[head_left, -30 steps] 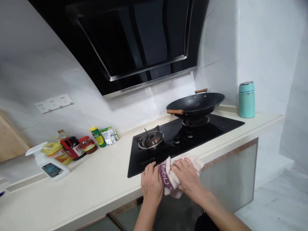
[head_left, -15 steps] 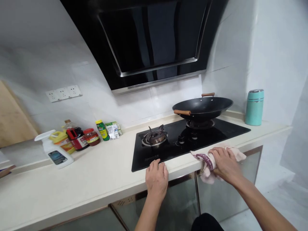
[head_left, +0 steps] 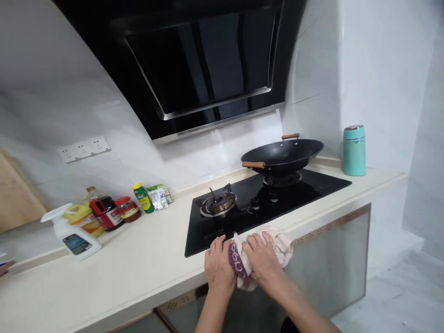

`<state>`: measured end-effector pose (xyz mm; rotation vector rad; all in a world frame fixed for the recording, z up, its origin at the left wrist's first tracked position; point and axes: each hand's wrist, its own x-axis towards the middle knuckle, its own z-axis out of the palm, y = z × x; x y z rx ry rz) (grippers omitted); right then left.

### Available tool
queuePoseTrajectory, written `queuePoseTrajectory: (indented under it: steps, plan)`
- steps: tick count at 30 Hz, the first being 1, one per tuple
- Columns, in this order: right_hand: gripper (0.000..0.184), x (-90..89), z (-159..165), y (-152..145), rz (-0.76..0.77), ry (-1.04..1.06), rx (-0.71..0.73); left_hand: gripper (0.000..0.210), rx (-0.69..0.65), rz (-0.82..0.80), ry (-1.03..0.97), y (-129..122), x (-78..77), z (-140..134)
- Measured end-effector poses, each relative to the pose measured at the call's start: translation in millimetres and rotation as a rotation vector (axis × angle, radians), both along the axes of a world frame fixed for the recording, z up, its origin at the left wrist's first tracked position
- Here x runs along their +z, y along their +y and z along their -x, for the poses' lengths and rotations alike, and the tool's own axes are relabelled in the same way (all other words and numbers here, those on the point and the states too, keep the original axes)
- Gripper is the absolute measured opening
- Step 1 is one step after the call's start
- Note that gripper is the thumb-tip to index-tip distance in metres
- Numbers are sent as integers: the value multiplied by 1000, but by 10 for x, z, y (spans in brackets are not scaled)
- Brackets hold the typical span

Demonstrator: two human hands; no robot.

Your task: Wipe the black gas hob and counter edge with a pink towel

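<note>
A pale pink cloth (head_left: 282, 244) with a purple band and white lettering is bunched under my right hand (head_left: 262, 260). The fingers of that hand are closed over the cloth, pressing it on the front edge of the counter (head_left: 156, 259), in front of the gas hob (head_left: 243, 217). Just left of it, my left hand (head_left: 219, 266) rests on the same edge with its fingers laid over the top. The purple end of the cloth reaches this hand's side; whether the left fingers touch it I cannot tell.
A black wok (head_left: 282, 155) with wooden handles stands on the right burner; the left burner (head_left: 219, 203) is bare. At right is a turquoise flask (head_left: 354, 151). A spray bottle (head_left: 78, 238), sauce bottle (head_left: 106, 210), jar (head_left: 127, 209) and packets line the wall. A range hood (head_left: 204, 69) hangs above.
My right hand has slid left along the counter edge with the cloth, up beside my left hand. The left hand stays at about the same spot on the edge. The view has shifted slightly.
</note>
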<state>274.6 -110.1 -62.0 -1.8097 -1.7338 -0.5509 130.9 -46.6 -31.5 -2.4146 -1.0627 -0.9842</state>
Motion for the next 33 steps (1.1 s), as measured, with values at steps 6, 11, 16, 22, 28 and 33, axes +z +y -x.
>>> queuePoseTrajectory:
  steps: [6,11,16,22,28,33]
  plan:
    - [43,37,-596,-271,-61,47,90,26,12,-119,13,25,-39,-34]
    - [35,23,-1205,-464,-44,29,-36,25,8,-125,-13,5,-61,-67]
    - [37,-97,-1811,-564,-19,-50,-168,23,8,-137,-52,-20,-101,-73]
    - [42,-163,-1846,-580,-38,-105,-247,24,25,-135,-81,-43,-109,-98]
    - [42,-226,-1375,-420,-104,-54,-217,29,74,-117,-143,-218,-313,-123]
    - [34,-125,-792,-262,-155,83,-112,40,59,-138,-143,-328,-544,-91]
